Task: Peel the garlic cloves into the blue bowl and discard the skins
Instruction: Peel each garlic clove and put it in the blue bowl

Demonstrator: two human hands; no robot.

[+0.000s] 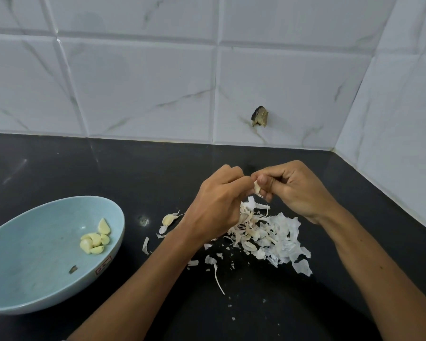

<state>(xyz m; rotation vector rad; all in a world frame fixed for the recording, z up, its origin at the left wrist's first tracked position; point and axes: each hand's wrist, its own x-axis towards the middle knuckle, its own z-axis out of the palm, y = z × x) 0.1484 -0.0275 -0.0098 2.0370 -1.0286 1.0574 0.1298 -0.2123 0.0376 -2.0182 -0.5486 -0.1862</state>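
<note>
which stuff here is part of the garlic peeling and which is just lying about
Job: garlic clove held by both hands (left hand, right hand); blue bowl with peeled cloves; unpeeled clove; skins pile.
Lying about: dark scrap in bowl.

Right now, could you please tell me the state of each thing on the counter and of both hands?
blue bowl: upright on the counter, holding several peeled cloves.
clove in hands: pinched between both hands, being peeled.
left hand: closed on the clove.
right hand: closed on the clove.
unpeeled clove: lying on the counter, skin on.
skins: loose pile on the counter, not discarded.
</note>
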